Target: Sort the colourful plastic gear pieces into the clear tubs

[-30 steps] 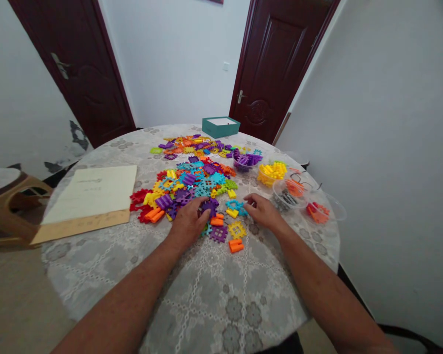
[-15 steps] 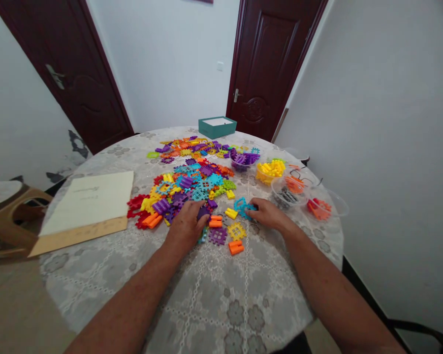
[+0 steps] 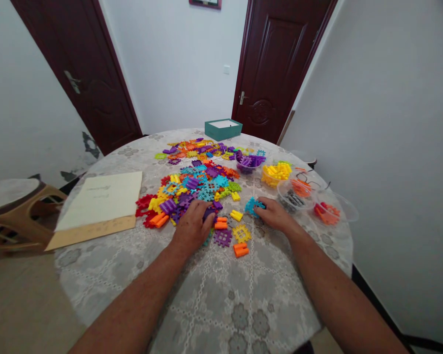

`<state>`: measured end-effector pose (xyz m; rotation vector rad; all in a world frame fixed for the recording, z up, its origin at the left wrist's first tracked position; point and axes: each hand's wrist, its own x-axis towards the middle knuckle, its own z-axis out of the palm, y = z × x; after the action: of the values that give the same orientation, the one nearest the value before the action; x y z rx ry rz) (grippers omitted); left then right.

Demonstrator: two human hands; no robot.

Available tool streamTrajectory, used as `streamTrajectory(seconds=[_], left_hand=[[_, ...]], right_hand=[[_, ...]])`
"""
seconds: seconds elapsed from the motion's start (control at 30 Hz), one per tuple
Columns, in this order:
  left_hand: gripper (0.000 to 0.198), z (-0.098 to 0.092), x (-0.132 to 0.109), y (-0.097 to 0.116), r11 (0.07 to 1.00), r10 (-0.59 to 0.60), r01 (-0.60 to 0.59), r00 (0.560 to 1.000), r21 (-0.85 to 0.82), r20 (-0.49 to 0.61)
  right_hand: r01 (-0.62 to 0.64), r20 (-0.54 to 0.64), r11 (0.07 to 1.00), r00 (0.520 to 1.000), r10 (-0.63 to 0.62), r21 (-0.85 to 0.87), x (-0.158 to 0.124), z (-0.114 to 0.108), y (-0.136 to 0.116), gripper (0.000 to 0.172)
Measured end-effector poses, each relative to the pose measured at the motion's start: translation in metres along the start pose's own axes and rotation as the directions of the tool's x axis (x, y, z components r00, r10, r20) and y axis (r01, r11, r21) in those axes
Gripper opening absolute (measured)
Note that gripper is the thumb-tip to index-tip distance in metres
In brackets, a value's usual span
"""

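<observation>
Round, cloth-covered surface (image 3: 203,305) with a heap of bright plastic pieces (image 3: 210,186)

Two dark red panelled doors fill the upper left and upper right of the frame. Right of centre, the right hand (image 3: 275,214) grasps a toothed blue plastic piece (image 3: 252,206) between thumb and fingers. Near the centre, the left hand (image 3: 192,225) curves over a dark purple plastic piece (image 3: 208,213) at the heap's lower edge; whether it grips this piece I cannot tell. Between and below the hands lie a short yellow plastic piece (image 3: 237,215), a square yellow openwork piece (image 3: 241,233), a square purple openwork piece (image 3: 223,238) and two ribbed orange pieces (image 3: 241,250). Clear plastic tubs (image 3: 268,182) holding sorted colours stand at the centre right; a pale paper sheet (image 3: 103,199) lies at the left.
</observation>
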<state>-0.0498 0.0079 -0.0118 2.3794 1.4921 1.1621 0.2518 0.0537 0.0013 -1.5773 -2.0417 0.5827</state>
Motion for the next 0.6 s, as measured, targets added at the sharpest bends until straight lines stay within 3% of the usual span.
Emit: streamTrajectory(seconds=[0.1,0.2,0.43,0.6], left_hand=[[0.027,0.0,-0.001,0.0,1.0,0.018,-0.018,1.0,-0.001,-0.02],[0.028,0.001,-0.001,-0.003,1.0,-0.002,0.002,0.999,0.015,0.037],[0.029,-0.002,0.0,-0.004,0.994,-0.062,0.049,0.989,0.093,0.137],[0.031,-0.002,0.001,-0.002,0.99,-0.08,0.059,0.983,0.127,0.164]], right_hand=[[0.029,0.045,0.996,0.998,-0.033,0.087,-0.001,0.0,0.0,0.016],[0.053,0.037,0.989,0.998,-0.058,0.137,-0.002,0.002,-0.001,0.018],[0.202,-0.153,0.975,0.97,-0.187,0.092,0.0,0.019,-0.008,0.018],[0.184,-0.16,0.982,0.969,-0.187,-0.038,0.007,0.042,-0.016,0.022]])
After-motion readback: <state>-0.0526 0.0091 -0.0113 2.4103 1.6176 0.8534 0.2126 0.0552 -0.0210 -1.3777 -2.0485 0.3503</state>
